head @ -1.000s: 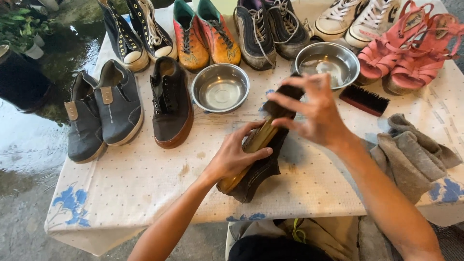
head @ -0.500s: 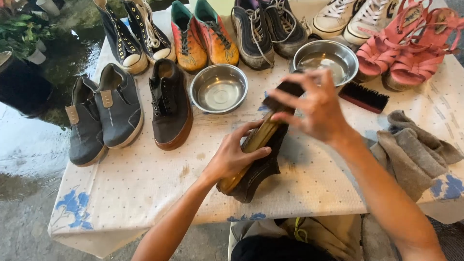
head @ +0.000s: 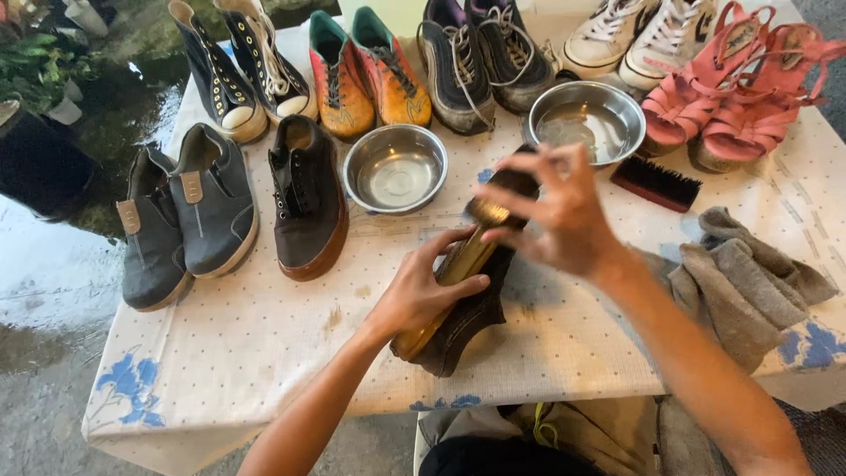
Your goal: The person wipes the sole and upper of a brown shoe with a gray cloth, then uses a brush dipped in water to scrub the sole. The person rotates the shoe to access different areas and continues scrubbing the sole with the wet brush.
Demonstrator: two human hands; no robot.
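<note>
Left hand (head: 421, 295) grips the dark shoe (head: 463, 304) (sole up); right hand (head: 555, 211), closed around a brush (head: 507, 192), has slid back along the sole from the nearer bowl (head: 394, 167).

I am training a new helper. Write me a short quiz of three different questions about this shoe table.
1. True or false: the left hand steadies the dark shoe lying on its side.
2. What does the right hand hold against that shoe? A) grey cloth B) brush C) metal bowl
3. How many metal bowls stand on the tablecloth?

Key: 1 true. 2 B, the brush. 3 two: one bowl near the middle, the other bowl by the pink sandals.
</note>
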